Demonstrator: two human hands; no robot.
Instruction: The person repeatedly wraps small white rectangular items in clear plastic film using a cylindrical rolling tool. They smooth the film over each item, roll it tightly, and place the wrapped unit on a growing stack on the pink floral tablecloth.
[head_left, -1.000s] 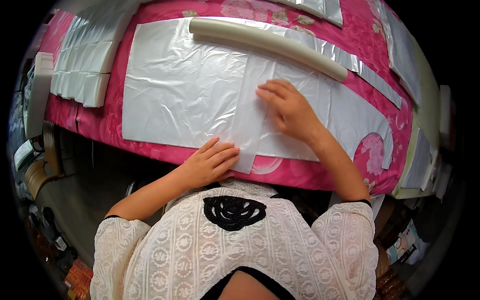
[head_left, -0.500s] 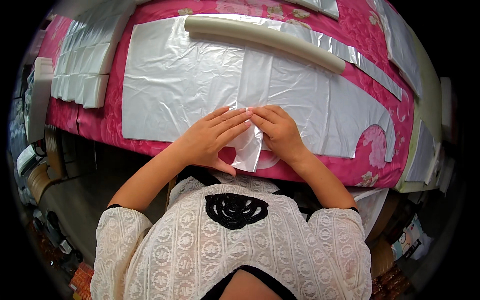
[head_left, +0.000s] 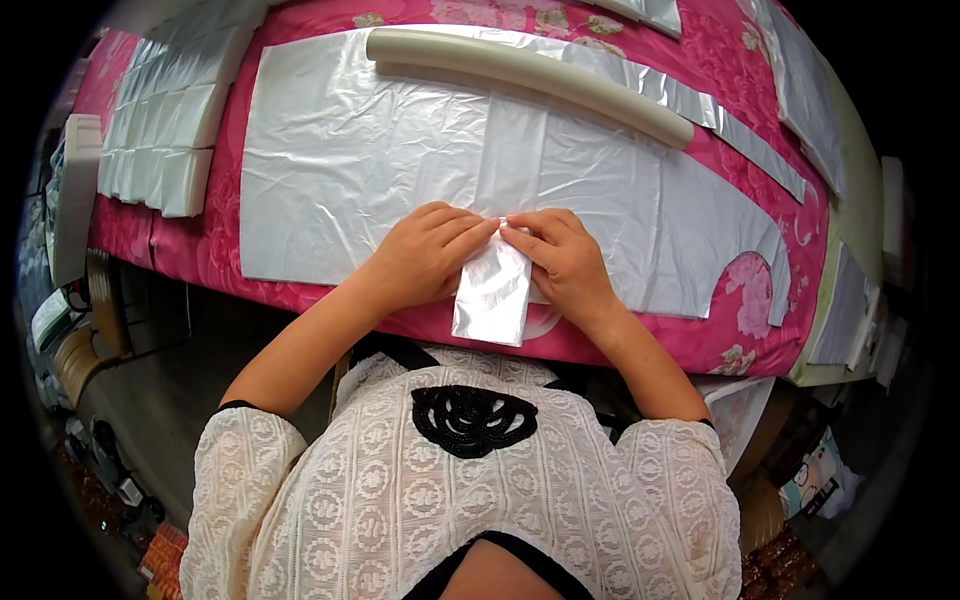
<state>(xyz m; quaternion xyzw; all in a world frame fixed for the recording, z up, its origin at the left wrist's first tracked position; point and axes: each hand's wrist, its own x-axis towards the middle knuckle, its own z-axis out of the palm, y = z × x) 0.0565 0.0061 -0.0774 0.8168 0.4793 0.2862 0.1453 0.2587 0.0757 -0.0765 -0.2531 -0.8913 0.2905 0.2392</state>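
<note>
A narrow folded plastic bag (head_left: 493, 295), silvery white and shiny, lies lengthwise in front of me with its near end by the table's front edge. My left hand (head_left: 428, 258) is closed on its left edge, fingertips together at a crease. From the other side my right hand (head_left: 563, 262) pinches the same crease with thumb and fingers, so the fingertips of both hands nearly meet. Beneath and beyond them spreads a flat layer of white plastic bags (head_left: 350, 170), with a curved cut-out at the right end. A pale strip continues from the crease toward the far side.
Across the far part of the sheets lies a long cream tube (head_left: 540, 80). Stacked folded white bags (head_left: 170, 130) stand at the left on the pink flowered cloth (head_left: 225, 230). More plastic sheets (head_left: 800, 100) lie at the far right. A wooden chair (head_left: 95, 320) is at the lower left.
My left hand has gone from lying spread over the folded bag to gripping its edge at the crease. The bag's near part now lies straighter and more uncovered.
</note>
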